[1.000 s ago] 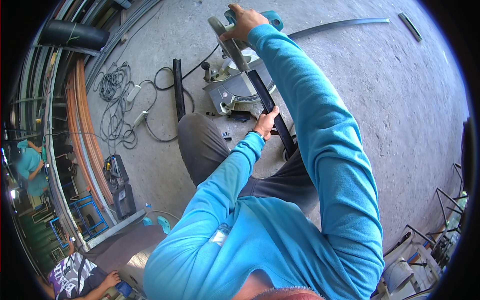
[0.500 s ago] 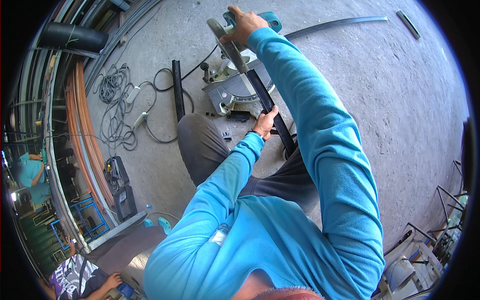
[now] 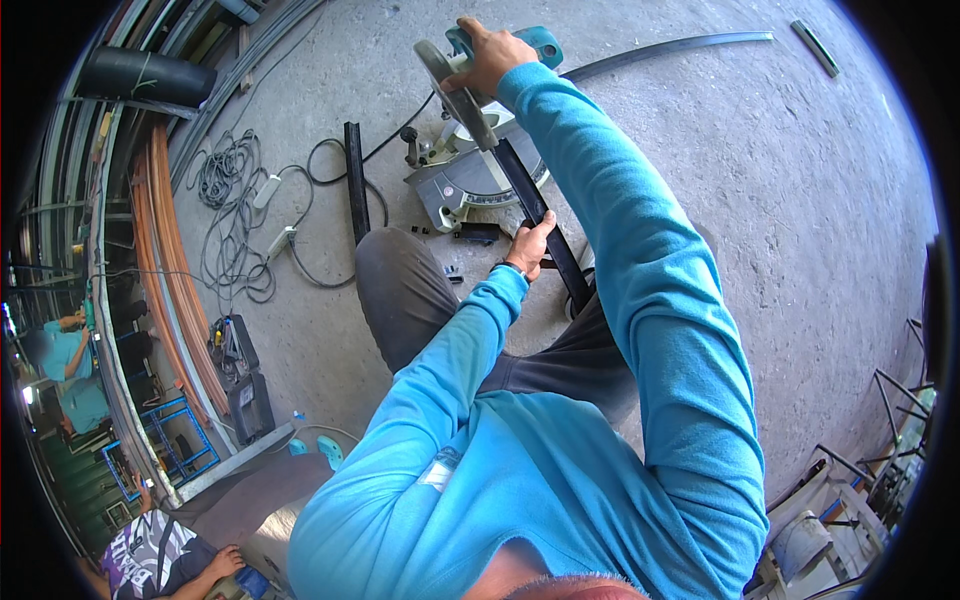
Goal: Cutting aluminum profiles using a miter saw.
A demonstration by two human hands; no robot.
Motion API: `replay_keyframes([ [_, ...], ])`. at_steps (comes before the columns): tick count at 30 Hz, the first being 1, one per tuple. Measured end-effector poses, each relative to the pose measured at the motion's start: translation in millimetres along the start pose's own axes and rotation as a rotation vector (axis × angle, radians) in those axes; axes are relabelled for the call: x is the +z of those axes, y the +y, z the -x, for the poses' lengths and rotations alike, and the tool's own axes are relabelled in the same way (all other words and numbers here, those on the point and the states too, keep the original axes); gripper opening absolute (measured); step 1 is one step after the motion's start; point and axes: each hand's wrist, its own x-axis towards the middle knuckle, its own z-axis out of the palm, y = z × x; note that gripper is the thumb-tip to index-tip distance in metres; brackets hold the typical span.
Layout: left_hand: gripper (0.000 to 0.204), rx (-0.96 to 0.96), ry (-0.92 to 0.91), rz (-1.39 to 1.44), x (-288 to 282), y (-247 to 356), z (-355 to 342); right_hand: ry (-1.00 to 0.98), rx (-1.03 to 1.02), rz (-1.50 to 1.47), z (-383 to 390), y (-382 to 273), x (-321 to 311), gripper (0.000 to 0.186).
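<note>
A miter saw (image 3: 450, 188) with a teal motor housing (image 3: 541, 44) stands on the floor beyond my knees. My right hand (image 3: 492, 60) is closed on the top of the saw head, by its handle, which the fingers mostly hide. Below it, the round blade guard (image 3: 462, 100) comes down over one end of a black metal bar (image 3: 518, 180). The bar runs from the saw's table back toward my right thigh. My left hand (image 3: 530, 247) grips the bar partway along, thumb on top. Small black offcuts (image 3: 478, 232) lie beside the saw base.
Another black bar (image 3: 356, 180) lies left of the saw, near tangled cables (image 3: 230, 180). A long dark strip (image 3: 670, 52) and a short piece (image 3: 816, 48) lie farther off. At left are stacked profiles (image 3: 165, 270), an open tool case (image 3: 245, 375) and a seated person (image 3: 150, 550).
My hands, the saw and the bar look almost unmoved. At the far left, a person in teal has shifted an arm and body slightly.
</note>
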Motion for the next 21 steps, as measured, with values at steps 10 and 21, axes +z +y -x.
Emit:
replay_keyframes([
  [10,0.042,-0.030,0.030,-0.014,6,9,8,0.011,-0.012,-0.004,2,3,0,0.103],
  [21,0.042,-0.010,0.038,-0.021,7,11,6,-0.006,-0.012,0.004,2,4,-1,0.104],
])
